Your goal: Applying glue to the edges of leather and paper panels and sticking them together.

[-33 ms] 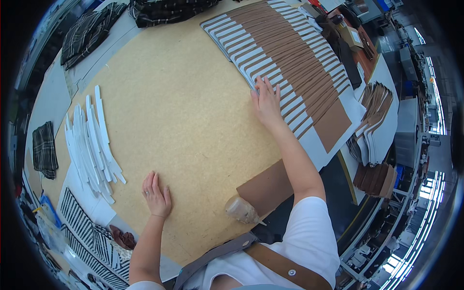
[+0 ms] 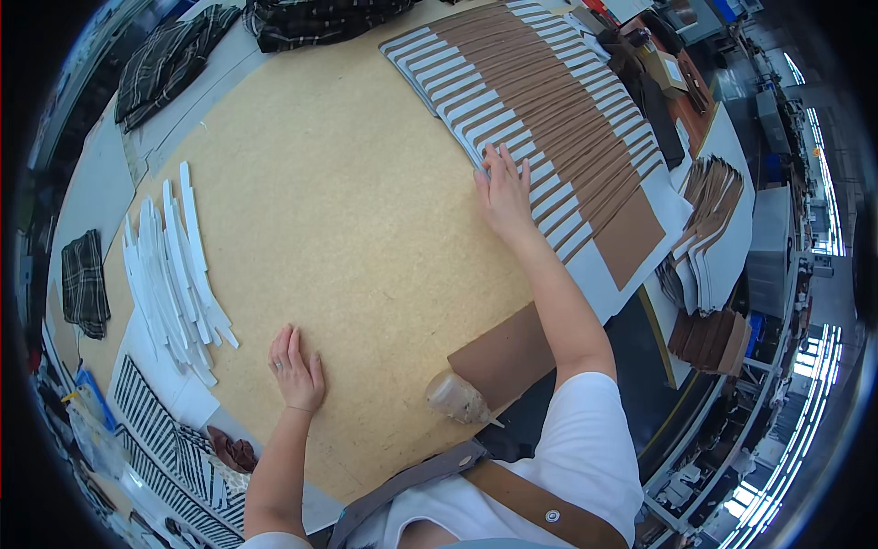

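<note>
My right hand [image 2: 501, 192] lies flat, fingers apart, on the near end of a long row of overlapping brown and white strips [image 2: 549, 119] that runs across the tan board table [image 2: 347, 210]. My left hand [image 2: 294, 371] rests palm down on the bare board near its front edge and holds nothing. To its left, a fanned pile of loose white strips [image 2: 174, 274] lies on the board. A brown card piece [image 2: 503, 352] and a small clear squeeze bottle [image 2: 457, 398] lie on the front edge between my arms.
Dark plaid fabric pieces lie at the back left [image 2: 169, 59], the back [image 2: 320, 14] and the far left [image 2: 84, 282]. Black-and-white striped cloth [image 2: 155, 430] hangs at the lower left. Stacks of brown and white pieces [image 2: 713, 238] sit on a side surface at the right.
</note>
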Tool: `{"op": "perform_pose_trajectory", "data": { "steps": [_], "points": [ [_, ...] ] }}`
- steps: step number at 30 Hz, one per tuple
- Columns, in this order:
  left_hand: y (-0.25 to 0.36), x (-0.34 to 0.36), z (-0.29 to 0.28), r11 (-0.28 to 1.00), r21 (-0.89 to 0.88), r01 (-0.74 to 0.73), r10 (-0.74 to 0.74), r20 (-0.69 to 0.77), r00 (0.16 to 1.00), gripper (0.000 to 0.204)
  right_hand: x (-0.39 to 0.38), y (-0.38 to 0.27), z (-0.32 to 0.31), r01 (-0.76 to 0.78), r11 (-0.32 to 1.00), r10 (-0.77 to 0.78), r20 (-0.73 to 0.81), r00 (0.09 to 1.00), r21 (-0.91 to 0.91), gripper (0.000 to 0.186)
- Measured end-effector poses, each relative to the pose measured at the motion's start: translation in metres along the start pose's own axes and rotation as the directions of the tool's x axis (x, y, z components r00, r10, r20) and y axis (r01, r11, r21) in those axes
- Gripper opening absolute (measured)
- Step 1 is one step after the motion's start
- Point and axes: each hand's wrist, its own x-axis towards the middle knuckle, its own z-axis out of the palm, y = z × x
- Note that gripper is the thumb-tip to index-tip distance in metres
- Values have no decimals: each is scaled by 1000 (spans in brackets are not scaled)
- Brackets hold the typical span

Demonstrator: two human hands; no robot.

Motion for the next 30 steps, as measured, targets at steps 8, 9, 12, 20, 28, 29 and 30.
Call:
{"op": "perform_pose_trajectory", "data": {
  "steps": [8,9,12,20,28,29,30],
  "points": [
    [-1,0,0,1000,12,11,-11,7,1000,56,23,-13,13,72,997,-74,-56,996,-38,48],
    [-1,0,0,1000,11,5,-5,2,1000,56,26,-14,15,74,997,-77,-57,995,-37,48],
    [0,1,0,1000,10,-5,5,-8,1000,56,32,-14,21,70,996,-72,-49,996,-49,49],
    [1,1,-2,1000,14,-4,4,-14,1000,56,37,-21,23,61,996,-62,-23,998,-67,51],
    [1,2,-2,1000,9,-8,8,-18,1000,54,54,-31,28,67,996,-69,-40,997,-57,53],
    [1,2,-2,1000,11,-7,7,-19,1000,54,57,-32,29,66,996,-68,-38,997,-59,54],
    [1,2,-2,1000,10,-10,10,-22,1000,54,60,-33,31,67,996,-70,-39,997,-57,54]
  ]
}}
